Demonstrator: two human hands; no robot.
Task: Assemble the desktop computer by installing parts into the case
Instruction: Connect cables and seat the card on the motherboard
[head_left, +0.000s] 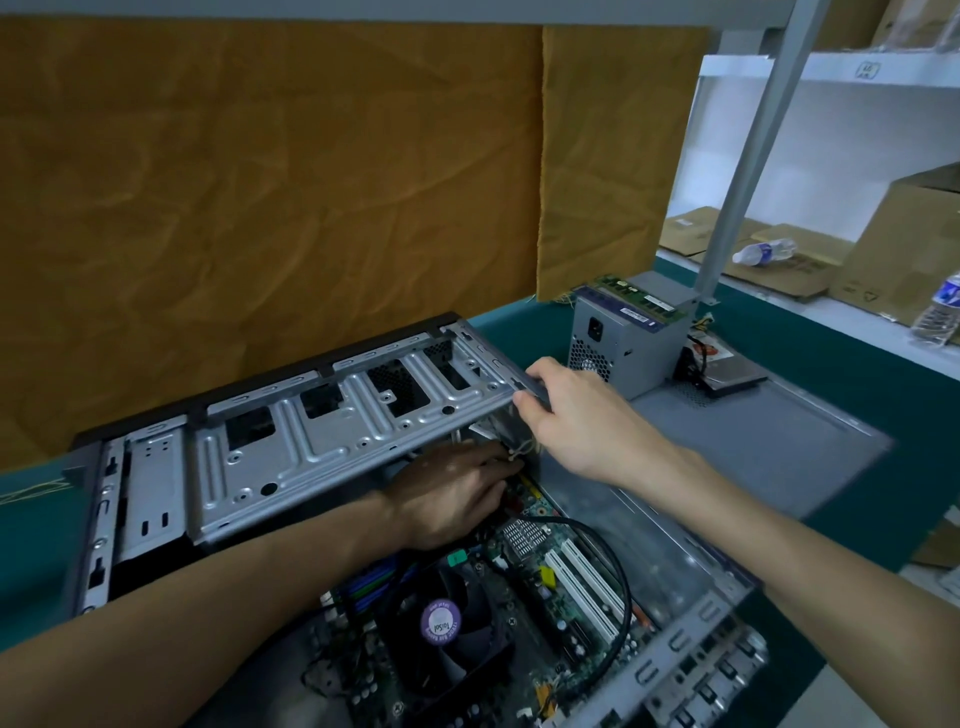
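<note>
Gripping raised silver drive cage (332, 447), right hand (571, 415) fingers clamped, left hand (452, 493) fingers unclear

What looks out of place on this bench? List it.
A water bottle lies on its side on the flattened cardboard at the back right. Two memory sticks rest loose on top of the power supply, which stands outside the case. Nothing looks damaged.
</note>
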